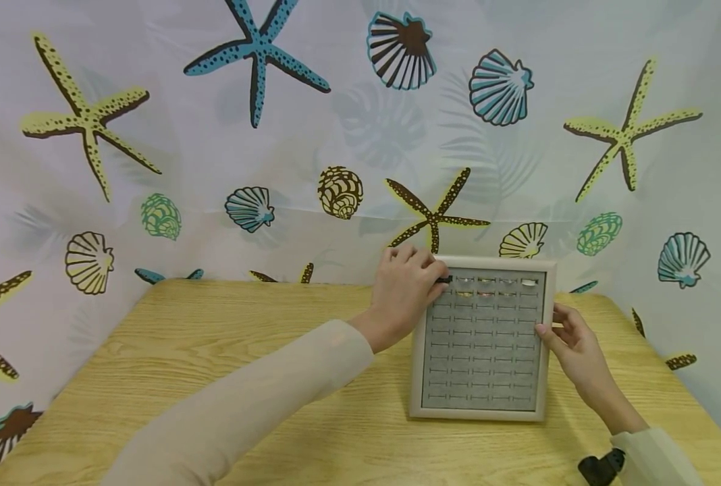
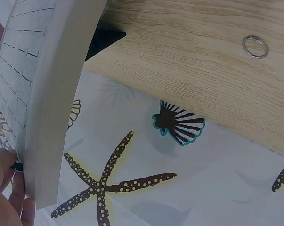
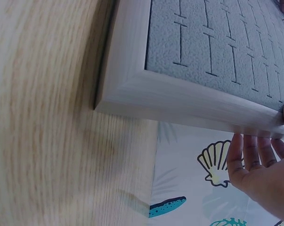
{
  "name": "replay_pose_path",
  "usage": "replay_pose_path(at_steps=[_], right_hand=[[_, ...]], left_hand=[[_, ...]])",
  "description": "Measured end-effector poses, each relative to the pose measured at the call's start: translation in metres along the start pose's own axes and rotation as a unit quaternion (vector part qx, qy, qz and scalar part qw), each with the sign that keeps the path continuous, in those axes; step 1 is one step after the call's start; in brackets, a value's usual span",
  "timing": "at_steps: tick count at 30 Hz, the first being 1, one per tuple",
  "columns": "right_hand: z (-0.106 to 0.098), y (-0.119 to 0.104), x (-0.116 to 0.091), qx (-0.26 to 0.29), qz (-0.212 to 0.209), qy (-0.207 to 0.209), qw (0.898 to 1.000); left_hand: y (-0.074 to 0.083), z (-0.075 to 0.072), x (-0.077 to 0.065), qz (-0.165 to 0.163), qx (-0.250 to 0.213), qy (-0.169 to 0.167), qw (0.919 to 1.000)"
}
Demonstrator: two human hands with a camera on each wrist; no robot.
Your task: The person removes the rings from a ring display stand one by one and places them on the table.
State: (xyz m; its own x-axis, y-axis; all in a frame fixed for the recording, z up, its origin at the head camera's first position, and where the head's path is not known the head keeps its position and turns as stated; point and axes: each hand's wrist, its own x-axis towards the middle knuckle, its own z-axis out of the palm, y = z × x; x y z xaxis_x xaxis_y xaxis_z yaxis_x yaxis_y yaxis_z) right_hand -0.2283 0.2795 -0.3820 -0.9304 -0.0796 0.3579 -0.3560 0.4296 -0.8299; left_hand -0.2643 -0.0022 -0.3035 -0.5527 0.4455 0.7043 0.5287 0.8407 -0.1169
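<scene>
A ring display board [image 1: 485,341] with a pale frame and grey slotted foam stands tilted back on the table. At its upper left corner my left hand [image 1: 399,290] pinches a black ring [image 2: 18,166] at the first slot of the top row. Rings with coloured and pale stones [image 1: 486,280] sit in the top two rows beside it; the lower slots hold none. My right hand [image 1: 579,354] grips the board's right side, its thumb on the front and its fingers [image 3: 251,149] along the outer edge.
On the wooden table [image 1: 227,344], a silver ring [image 2: 255,47] lies behind the board. A black support leg [image 2: 104,43] props the board from the back. A black device [image 1: 601,467] sits by the right sleeve. Cloth printed with starfish and shells [image 1: 300,148] hangs beyond.
</scene>
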Motion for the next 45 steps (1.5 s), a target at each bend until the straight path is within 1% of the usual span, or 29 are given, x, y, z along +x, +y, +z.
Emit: replay_pose_path(at_steps=[8, 21, 25, 33, 40, 45], right_hand=[[0.000, 0.000, -0.001, -0.001, 0.001, 0.001, 1.000], [0.000, 0.000, 0.000, -0.002, 0.001, -0.001, 1.000], [0.000, -0.001, 0.000, -0.003, 0.000, -0.001, 1.000], [0.000, -0.001, 0.000, -0.001, -0.004, 0.000, 1.000], [0.000, -0.002, 0.000, -0.007, -0.002, -0.001, 1.000], [0.000, -0.002, 0.000, -0.008, 0.002, -0.003, 1.000]], left_hand=[[0.001, -0.001, -0.001, 0.001, -0.001, 0.003, 1.0000], [-0.003, -0.001, -0.003, 0.013, -0.045, 0.026, 0.9985], [-0.005, -0.002, -0.003, 0.021, -0.040, 0.035, 0.9984], [-0.008, -0.002, -0.003, 0.034, -0.034, 0.040, 0.9980], [-0.010, -0.002, -0.003, 0.042, -0.044, 0.050, 0.9969], [-0.011, -0.002, -0.004, 0.047, -0.050, 0.048, 0.9965]])
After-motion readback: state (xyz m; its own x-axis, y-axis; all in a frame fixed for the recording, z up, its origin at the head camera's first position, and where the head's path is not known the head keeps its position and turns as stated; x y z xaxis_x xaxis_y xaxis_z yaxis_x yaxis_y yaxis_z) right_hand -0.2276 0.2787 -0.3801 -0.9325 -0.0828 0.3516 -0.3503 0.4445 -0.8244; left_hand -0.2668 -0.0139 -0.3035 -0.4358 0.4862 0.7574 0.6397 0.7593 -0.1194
